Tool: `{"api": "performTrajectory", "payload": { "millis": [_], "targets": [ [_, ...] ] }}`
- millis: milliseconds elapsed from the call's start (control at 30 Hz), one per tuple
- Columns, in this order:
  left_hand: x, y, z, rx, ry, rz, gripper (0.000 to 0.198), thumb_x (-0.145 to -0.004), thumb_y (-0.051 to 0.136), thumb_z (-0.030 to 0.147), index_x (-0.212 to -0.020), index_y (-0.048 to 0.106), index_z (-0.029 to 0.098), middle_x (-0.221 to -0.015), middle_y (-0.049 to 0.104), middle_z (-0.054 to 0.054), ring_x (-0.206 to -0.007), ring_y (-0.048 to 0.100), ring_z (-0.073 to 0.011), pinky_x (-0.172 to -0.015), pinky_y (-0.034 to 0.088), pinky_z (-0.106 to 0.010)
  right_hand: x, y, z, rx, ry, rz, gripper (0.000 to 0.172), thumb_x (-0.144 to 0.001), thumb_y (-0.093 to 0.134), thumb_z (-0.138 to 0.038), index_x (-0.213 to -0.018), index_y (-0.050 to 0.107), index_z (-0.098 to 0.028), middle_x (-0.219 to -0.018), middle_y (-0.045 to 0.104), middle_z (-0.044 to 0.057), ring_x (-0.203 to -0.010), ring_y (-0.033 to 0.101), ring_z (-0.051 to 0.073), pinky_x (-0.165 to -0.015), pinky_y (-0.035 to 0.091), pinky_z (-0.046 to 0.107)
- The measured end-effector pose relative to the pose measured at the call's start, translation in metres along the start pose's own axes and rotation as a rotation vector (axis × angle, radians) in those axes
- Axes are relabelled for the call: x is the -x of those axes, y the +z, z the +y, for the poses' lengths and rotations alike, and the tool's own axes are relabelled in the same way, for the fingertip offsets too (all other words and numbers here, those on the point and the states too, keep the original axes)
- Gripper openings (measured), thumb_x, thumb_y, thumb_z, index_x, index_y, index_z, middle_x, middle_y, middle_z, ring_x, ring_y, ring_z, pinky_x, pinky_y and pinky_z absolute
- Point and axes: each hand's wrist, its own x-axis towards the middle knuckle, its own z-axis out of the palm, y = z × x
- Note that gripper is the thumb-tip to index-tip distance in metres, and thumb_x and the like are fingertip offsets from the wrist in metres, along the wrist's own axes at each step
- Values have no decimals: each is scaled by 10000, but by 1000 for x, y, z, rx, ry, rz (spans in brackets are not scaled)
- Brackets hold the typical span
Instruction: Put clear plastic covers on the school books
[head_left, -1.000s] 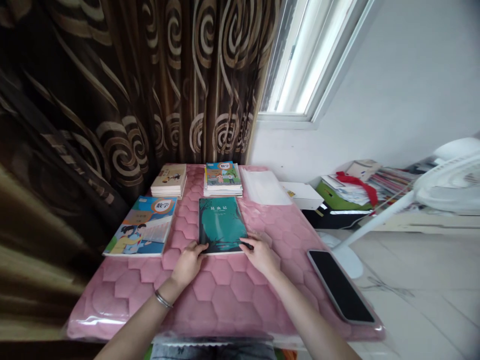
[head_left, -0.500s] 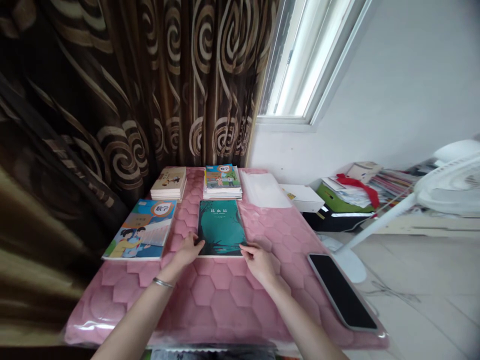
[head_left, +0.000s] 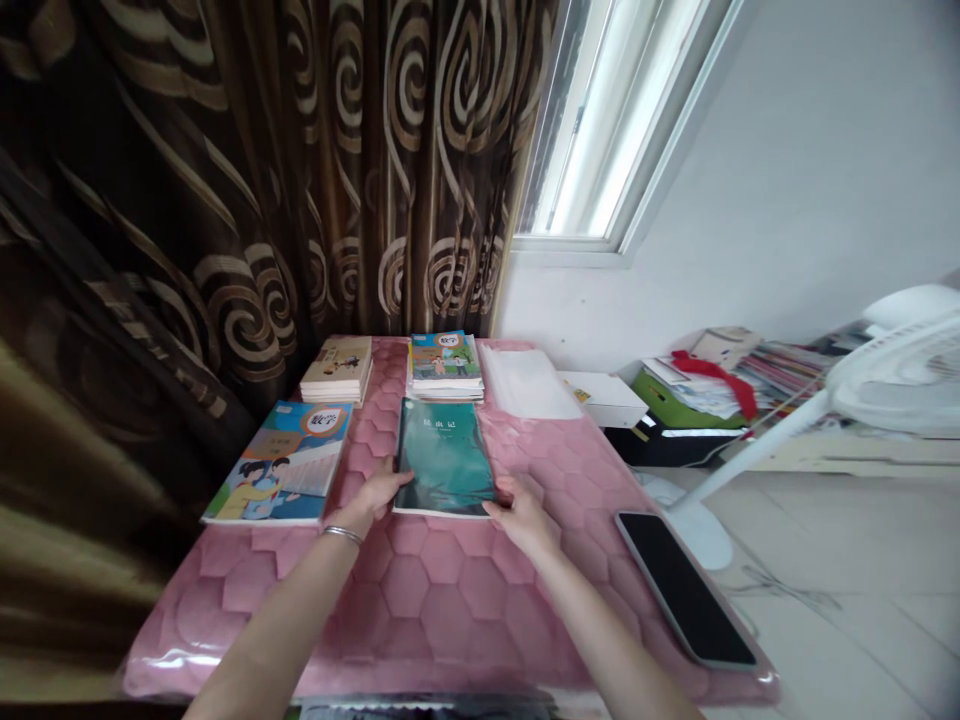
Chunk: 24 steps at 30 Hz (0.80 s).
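A book with a dark green cover and white Chinese lettering lies in the middle of the pink table. At its left edge my left hand grips it, thumb on the cover and the other fingers partly hidden at the side. My right hand holds the lower right corner, thumb over the edge. A glossy sheen runs over the cover; whether it has a clear film on it I cannot tell. Left of it lies a blue maths textbook, apart from my hand.
At the back stand a stack of tan books and a stack topped by a maths textbook. Beside them lie clear plastic sheets. A tablet or phone rests at the right edge of the table. A white fan stands right.
The green book has turned slightly, and its cover now shows more glare. My left hand has moved a little forward and right along its edge; my right hand has shifted slightly right.
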Motion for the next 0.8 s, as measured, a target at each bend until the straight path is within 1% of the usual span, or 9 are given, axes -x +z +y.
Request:
{"api": "performTrajectory", "payload": {
  "millis": [133,200,300,367,467,533,600,733,800],
  "targets": [
    [13,2,-8,11,133,34,459,-603,785,205,-1004,562,200,-1098,652,-63,-999,606,-190,-869,477,-286,-18,1,1,-32,-42,-27,459,-632,682,-222,-1084,608,-200,-1071,700,71,-966,661,242,-865,512,376],
    [18,0,-10,25,205,14,496,-606,790,269,-1033,548,200,-1086,651,-64,-1012,597,-203,-892,466,-315,-22,-2,-3,-42,-42,-24,433,-672,667,-309,-1084,601,-195,-1070,701,82,-973,657,254,-863,508,388],
    [23,-4,-11,68,264,-58,494,-616,791,342,-1016,539,200,-1049,659,-62,-989,605,-209,-884,471,-332,-23,-7,-10,-83,-58,-116,363,-771,571,-453,-1044,619,-218,-1037,715,64,-946,662,246,-824,511,362],
    [24,-6,-7,106,253,-67,500,-606,806,343,-1009,547,199,-1054,660,-64,-984,611,-202,-874,477,-317,-22,-11,-15,-45,-89,-168,359,-814,504,-516,-970,646,-225,-969,726,49,-896,665,235,-783,508,334],
    [21,-7,3,156,199,-49,527,-568,837,323,-1002,571,186,-1047,672,-72,-961,628,-202,-851,496,-311,-23,-14,-23,73,-114,-128,394,-829,456,-555,-861,654,-216,-826,717,31,-803,652,213,-715,494,296],
    [16,-6,13,173,160,-53,494,-562,841,322,-959,593,167,-985,694,-80,-903,649,-208,-816,513,-320,-29,-15,-31,103,-108,-100,400,-816,464,-567,-813,649,-213,-764,700,20,-754,641,201,-672,488,281],
    [12,-5,25,159,119,-49,430,-582,827,333,-909,609,156,-903,710,-81,-842,667,-212,-767,527,-319,-38,-16,-39,41,-64,-111,395,-790,493,-572,-794,651,-210,-746,691,22,-697,633,195,-619,491,281],
    [6,-3,49,73,15,-24,320,-638,779,360,-842,612,180,-794,714,-58,-766,686,-221,-648,536,-296,-52,-19,-56,-239,129,-172,352,-733,571,-555,-756,645,-212,-691,675,30,-533,596,178,-474,473,285],
    [6,-3,57,58,-5,-29,293,-650,769,358,-818,605,183,-773,710,-55,-756,690,-226,-625,536,-296,-54,-21,-62,-283,151,-185,338,-724,589,-550,-714,641,-216,-649,664,27,-495,581,174,-443,455,279]
  ]
}}
